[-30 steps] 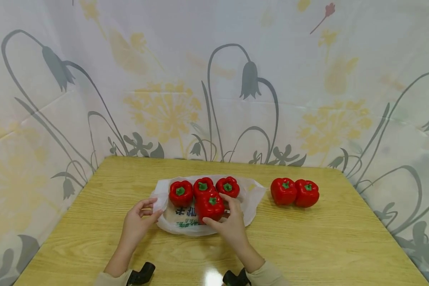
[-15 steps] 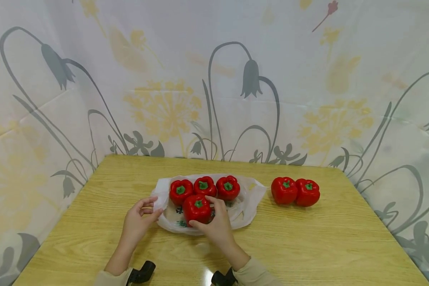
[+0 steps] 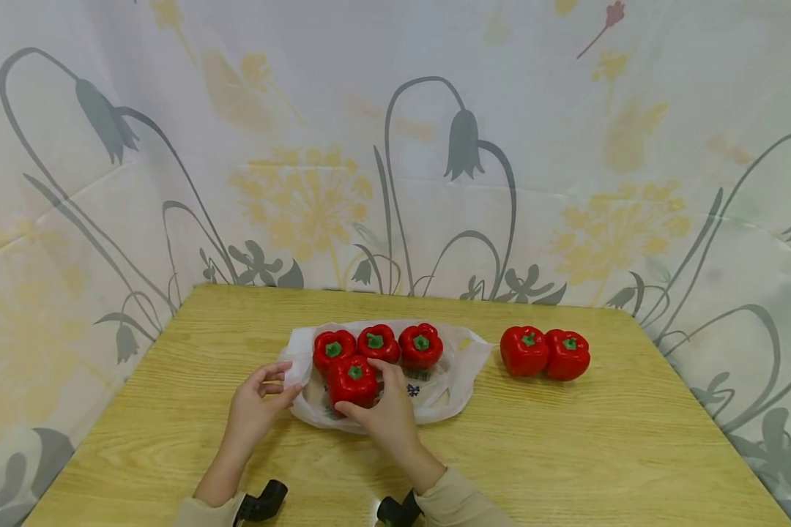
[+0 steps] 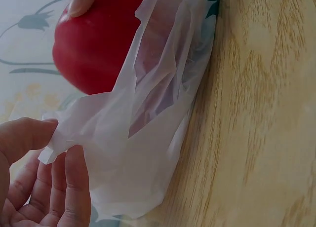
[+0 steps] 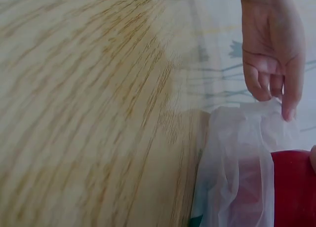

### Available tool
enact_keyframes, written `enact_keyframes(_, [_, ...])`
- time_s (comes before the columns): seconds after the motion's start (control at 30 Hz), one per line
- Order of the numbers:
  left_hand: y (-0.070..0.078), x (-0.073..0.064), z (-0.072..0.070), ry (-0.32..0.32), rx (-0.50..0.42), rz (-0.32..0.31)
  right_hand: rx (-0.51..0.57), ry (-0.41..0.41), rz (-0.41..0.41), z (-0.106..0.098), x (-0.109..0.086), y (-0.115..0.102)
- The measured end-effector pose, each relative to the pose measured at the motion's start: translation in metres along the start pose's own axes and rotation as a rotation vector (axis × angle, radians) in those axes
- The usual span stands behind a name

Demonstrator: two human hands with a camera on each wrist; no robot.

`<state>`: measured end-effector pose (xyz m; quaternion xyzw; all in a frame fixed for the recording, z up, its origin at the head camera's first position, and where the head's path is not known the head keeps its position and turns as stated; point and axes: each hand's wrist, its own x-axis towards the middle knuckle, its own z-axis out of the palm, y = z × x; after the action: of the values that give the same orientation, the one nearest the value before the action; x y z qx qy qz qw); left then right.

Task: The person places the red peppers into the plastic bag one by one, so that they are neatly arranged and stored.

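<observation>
My right hand [image 3: 385,410] grips a red bell pepper [image 3: 352,382] with a green stem, at the front left of a white plastic bag [image 3: 458,388] lying on the table. The edge of the bag is pinched between thumb and fingers of my left hand [image 3: 257,406]; the left wrist view shows the film [image 4: 98,118] drawn up there, beside the red pepper [image 4: 94,44]. Behind the held pepper, a left pepper [image 3: 333,350], a middle pepper [image 3: 378,342] and a right pepper [image 3: 422,345] stand in a row on the bag. The pepper's underside is hidden.
Two more red peppers, a left one [image 3: 524,351] and a right one [image 3: 567,356], sit side by side on the wooden table [image 3: 567,454], right of the bag. A flower-patterned cloth [image 3: 303,146] hangs behind the table's back edge.
My right hand has carried the pepper leftward over the bag, from in front of the middle pepper to in front of the left one. My left hand has stayed on the bag's edge.
</observation>
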<state>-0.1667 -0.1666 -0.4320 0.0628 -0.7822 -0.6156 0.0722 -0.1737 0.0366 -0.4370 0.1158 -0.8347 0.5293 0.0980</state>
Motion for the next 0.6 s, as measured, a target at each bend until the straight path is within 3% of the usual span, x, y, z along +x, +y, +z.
enact_keyframes(0.37, [0.001,0.000,0.000,-0.005,0.027,0.001,-0.025,-0.068,-0.001,0.014,-0.003,-0.006])
enact_keyframes(0.6, [0.001,0.000,0.000,0.005,0.005,0.001,-0.002,-0.088,-0.046,0.014,-0.006,-0.007])
